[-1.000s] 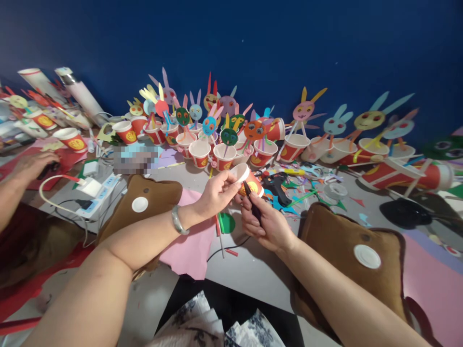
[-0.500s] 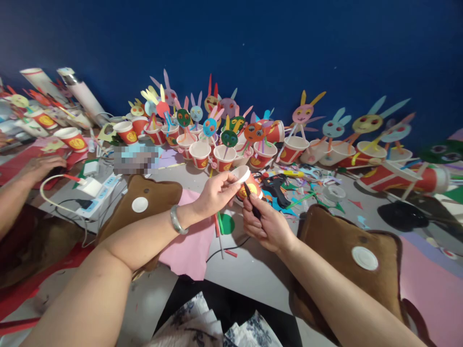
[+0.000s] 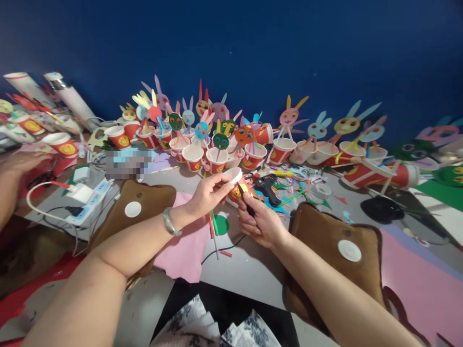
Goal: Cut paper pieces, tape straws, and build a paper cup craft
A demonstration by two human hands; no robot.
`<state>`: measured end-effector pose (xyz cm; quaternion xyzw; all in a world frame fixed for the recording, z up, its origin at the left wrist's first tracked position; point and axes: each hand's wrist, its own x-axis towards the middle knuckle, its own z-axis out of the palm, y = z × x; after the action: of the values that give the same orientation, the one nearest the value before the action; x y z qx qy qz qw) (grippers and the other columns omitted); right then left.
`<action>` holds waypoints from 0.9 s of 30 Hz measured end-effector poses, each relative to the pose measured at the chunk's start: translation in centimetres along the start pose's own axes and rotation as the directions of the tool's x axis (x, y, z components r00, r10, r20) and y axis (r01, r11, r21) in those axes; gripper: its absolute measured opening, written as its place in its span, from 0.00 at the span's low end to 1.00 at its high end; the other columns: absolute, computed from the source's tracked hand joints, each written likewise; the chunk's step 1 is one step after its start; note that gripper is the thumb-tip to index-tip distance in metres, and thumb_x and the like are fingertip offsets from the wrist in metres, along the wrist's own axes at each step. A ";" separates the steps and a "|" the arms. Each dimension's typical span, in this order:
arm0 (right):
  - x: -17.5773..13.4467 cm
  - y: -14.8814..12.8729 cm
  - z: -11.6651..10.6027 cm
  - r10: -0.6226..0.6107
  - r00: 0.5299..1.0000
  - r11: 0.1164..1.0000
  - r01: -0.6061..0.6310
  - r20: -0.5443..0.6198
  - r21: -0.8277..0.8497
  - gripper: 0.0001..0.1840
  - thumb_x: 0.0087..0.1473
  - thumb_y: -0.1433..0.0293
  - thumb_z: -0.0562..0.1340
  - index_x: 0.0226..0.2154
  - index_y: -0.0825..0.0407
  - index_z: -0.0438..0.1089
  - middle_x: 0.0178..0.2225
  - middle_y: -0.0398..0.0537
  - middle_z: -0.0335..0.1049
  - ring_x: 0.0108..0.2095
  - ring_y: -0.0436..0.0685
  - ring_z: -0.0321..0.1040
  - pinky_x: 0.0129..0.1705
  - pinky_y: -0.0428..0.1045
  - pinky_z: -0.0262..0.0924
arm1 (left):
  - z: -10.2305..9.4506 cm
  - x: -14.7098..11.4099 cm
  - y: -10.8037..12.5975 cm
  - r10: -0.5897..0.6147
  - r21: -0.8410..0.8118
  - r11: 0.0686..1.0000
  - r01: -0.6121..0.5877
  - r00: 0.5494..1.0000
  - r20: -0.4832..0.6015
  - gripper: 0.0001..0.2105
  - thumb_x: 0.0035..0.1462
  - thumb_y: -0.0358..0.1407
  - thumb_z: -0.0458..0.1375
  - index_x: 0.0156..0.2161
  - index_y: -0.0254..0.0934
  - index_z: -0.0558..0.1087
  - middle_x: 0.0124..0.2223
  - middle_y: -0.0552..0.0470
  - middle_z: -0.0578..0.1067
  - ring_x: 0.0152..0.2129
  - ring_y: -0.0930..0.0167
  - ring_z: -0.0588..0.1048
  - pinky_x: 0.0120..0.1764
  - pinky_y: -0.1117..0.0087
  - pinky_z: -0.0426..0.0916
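My left hand, with a bracelet at the wrist, grips a red and white paper cup by its rim, fingers pinched at the near left side. The cup leans, its mouth partly turned toward me. My right hand is closed round a slim black pointed tool. Its narrow tip lies at the cup's side just below the rim; I cannot tell whether it cuts in. Most of its handle is hidden by my fingers. Below the cup lie a green paper disc and straws.
Several paper cups with paper rabbit heads line the blue wall. A black glue gun lies among paper scraps. Brown cushioned pouches flank my arms. At left are a power strip and another person's hand.
The view has turned slightly right, so the table things sit further left. My hands keep their hold on cup and tool. The other person's hand has moved away from the dark object beneath it.
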<state>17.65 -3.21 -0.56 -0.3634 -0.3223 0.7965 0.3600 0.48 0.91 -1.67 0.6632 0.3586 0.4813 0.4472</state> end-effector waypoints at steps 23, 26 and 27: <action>0.0 -0.4 -0.2 0.025 0.999 0.999 -0.027 -0.041 -0.035 0.23 0.60 0.51 0.59 0.26 0.50 0.56 0.11 0.30 0.48 0.09 0.41 0.36 0.11 0.38 0.36 | -0.5 0.3 0.1 0.136 0.106 0.986 -0.130 0.989 -0.060 0.07 0.61 0.38 0.59 0.35 0.35 0.70 0.30 0.54 0.73 0.24 0.77 0.71 0.27 0.78 0.65; 0.0 -0.6 -0.5 0.034 0.999 0.999 -0.035 -0.034 -0.041 0.23 0.60 0.51 0.58 0.26 0.50 0.56 0.11 0.30 0.48 0.09 0.41 0.35 0.10 0.38 0.37 | -0.8 0.5 0.1 0.148 0.145 0.979 -0.141 0.988 -0.034 0.08 0.61 0.38 0.59 0.34 0.34 0.70 0.30 0.53 0.73 0.25 0.77 0.71 0.28 0.78 0.65; 0.0 -0.8 -0.6 0.041 0.999 0.998 -0.042 -0.030 -0.047 0.22 0.61 0.52 0.58 0.26 0.50 0.56 0.11 0.30 0.48 0.09 0.41 0.35 0.10 0.38 0.37 | -0.9 0.6 0.2 0.152 0.153 0.977 -0.147 0.988 -0.022 0.08 0.61 0.38 0.59 0.34 0.34 0.71 0.30 0.53 0.74 0.26 0.77 0.71 0.28 0.78 0.65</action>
<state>18.42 -2.67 -0.28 -0.3900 -0.3285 0.7905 0.3393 -0.21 1.59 -1.18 0.7121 0.3504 0.4962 0.3521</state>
